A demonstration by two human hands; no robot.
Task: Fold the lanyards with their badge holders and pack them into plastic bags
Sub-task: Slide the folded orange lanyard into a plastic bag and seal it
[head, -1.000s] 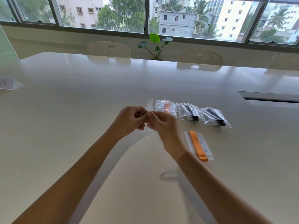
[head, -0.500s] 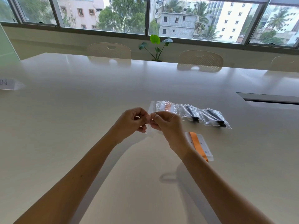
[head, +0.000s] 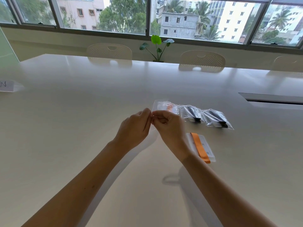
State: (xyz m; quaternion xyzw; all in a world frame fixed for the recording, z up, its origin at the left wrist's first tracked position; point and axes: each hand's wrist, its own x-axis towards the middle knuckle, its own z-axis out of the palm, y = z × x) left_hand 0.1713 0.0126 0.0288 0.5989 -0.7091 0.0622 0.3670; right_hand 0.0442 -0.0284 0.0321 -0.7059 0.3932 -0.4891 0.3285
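My left hand [head: 134,128] and my right hand [head: 168,126] meet above the white table [head: 82,128], fingertips pinching the top edge of a thin clear plastic bag [head: 153,135] that hangs faintly below them. To the right of my right wrist lies a folded orange lanyard [head: 200,147] on its clear badge holder [head: 208,149]. Beyond my hands, three filled bags lie in a row: one with an orange lanyard [head: 165,106] and two with black lanyards [head: 191,113] [head: 216,119].
A white name card [head: 6,86] stands at the table's left edge. A cable slot [head: 270,99] is set into the table at the right. Chairs [head: 109,51] and a potted plant [head: 157,46] stand beyond the far edge, under the windows.
Both hands stay pressed together at the bag's edge, with only small finger movements. The things on the table have not moved.
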